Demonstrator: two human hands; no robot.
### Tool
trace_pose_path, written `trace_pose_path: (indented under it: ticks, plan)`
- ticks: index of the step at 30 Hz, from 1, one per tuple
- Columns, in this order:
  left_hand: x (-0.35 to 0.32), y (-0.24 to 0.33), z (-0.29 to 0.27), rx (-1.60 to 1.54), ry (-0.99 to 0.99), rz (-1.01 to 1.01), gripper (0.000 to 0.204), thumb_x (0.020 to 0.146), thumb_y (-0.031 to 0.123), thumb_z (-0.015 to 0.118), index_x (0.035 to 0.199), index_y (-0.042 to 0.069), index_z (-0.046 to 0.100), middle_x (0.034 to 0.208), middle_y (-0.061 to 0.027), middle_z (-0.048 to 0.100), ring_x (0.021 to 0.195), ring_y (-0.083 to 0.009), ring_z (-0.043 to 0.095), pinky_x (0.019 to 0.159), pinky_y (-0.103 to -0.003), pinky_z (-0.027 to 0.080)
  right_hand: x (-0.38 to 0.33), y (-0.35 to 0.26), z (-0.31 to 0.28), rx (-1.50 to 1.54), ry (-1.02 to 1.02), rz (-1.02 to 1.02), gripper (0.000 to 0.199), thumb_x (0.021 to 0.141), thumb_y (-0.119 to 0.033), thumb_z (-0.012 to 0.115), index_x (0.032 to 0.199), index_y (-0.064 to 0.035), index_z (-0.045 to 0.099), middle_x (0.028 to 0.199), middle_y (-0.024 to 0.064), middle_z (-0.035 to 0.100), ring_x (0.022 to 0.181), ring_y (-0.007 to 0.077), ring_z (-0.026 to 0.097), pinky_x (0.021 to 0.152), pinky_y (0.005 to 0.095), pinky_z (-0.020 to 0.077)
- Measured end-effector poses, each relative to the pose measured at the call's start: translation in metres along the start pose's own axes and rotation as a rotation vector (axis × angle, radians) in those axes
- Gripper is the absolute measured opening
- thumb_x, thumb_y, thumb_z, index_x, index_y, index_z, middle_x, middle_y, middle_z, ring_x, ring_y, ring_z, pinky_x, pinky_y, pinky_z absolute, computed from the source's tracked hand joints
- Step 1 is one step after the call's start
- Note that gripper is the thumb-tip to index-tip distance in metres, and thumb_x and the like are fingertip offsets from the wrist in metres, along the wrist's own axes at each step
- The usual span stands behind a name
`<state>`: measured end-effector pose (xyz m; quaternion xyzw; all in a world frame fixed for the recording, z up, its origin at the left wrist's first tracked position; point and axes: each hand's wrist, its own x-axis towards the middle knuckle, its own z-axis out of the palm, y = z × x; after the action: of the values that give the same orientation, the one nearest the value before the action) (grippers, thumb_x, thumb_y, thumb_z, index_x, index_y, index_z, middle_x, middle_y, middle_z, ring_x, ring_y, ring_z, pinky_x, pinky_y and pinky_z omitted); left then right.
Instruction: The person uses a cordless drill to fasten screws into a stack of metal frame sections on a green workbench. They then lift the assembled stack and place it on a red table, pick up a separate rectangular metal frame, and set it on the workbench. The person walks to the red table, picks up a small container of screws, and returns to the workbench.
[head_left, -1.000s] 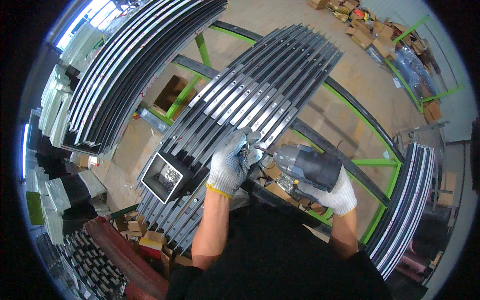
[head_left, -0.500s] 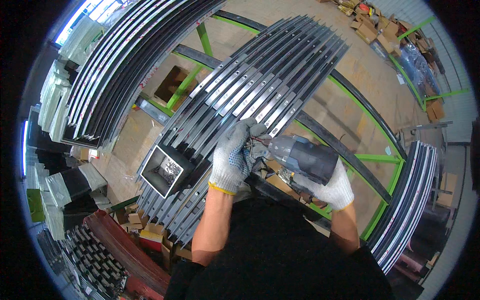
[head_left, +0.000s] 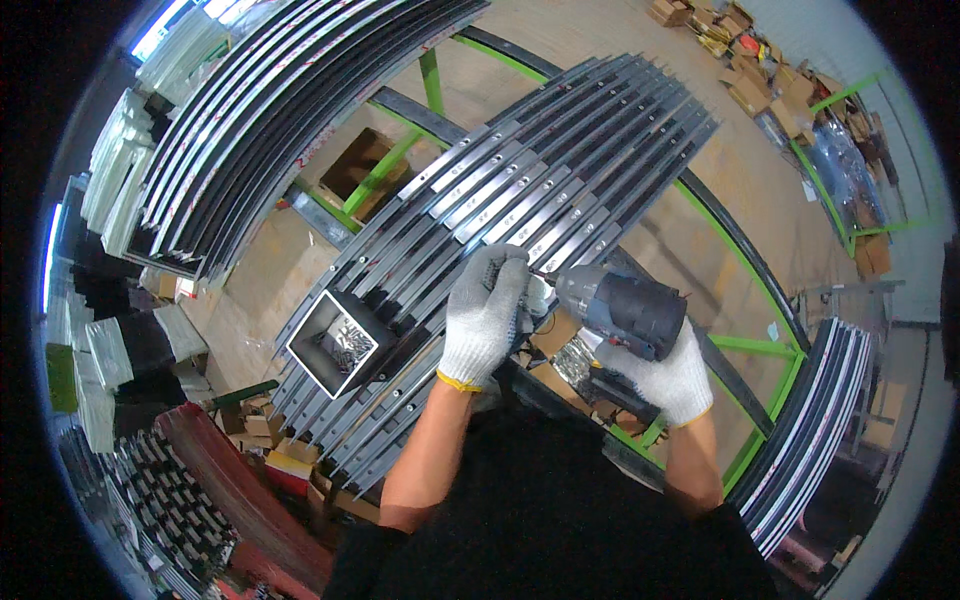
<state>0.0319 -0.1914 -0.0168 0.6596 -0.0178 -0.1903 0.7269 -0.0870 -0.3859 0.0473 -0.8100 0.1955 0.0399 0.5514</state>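
My right hand (head_left: 672, 382), in a white knitted glove, grips a dark grey cordless drill (head_left: 628, 312) whose nose points left. Close to the drill's tip is my left hand (head_left: 482, 312), in a matching glove with a yellow cuff. Its fingers are curled together, and what they pinch, if anything, is hidden. Both hands are over a row of long dark metal bars (head_left: 590, 130) laid side by side. Shiny plates (head_left: 500, 212) with holes sit along the middle of the bars. A square, open-ended metal tube (head_left: 379, 325) stands on the bars, holding small screws (head_left: 350, 345).
Green-framed racks (head_left: 745, 344) with dark rails support the bars. Stacked long profiles lie at the upper left (head_left: 270, 110) and right (head_left: 805, 440). Cardboard boxes (head_left: 750, 95) are heaped at the far right. A reddish curved piece (head_left: 235, 500) lies at the lower left.
The view has shifted a little, so the bars sit lower and further right. My left fingers have curled in more tightly beside the drill's tip. The drill stays in my right hand.
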Motion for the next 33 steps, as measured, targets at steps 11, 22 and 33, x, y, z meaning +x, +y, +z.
trace_pose_path:
  ticks: [11, 22, 33]
  plan:
    - [0.067, 0.012, -0.036, -0.186, 0.150, -0.011, 0.042, 0.099, 0.010, 0.055, 0.138, -0.004, 0.059, 0.067, -0.0059, 0.062, 0.051, -0.0139, 0.057, 0.048, -0.030, 0.044, 0.146, -0.119, 0.007, -0.734, -0.167, -0.597, 0.016, 0.077, -0.017, 0.064, 0.084, -0.0031, 0.070, 0.084, 0.0253, 0.071, 0.085, 0.0455, 0.070, 0.079, 0.0502, 0.0580]
    - [0.113, -0.009, -0.066, -0.904, 0.232, -0.146, 0.063, 0.100, 0.006, 0.050, 0.162, 0.017, 0.038, 0.078, -0.0018, 0.054, 0.050, -0.0095, 0.048, 0.039, -0.026, 0.038, 0.256, -0.188, 0.085, -1.187, -0.404, -0.631, 0.031, 0.075, -0.019, 0.066, 0.091, 0.0039, 0.078, 0.091, 0.0311, 0.073, 0.087, 0.0441, 0.074, 0.083, 0.0463, 0.0601]
    - [0.123, -0.010, -0.074, -0.797, 0.225, -0.281, 0.031, 0.100, 0.010, 0.055, 0.130, 0.016, 0.050, 0.061, -0.0003, 0.047, 0.045, -0.0127, 0.046, 0.036, -0.024, 0.033, 0.280, -0.175, 0.100, -1.239, -0.466, -0.656, 0.032, 0.076, -0.021, 0.066, 0.092, 0.0039, 0.078, 0.091, 0.0303, 0.074, 0.086, 0.0441, 0.074, 0.081, 0.0470, 0.0601]
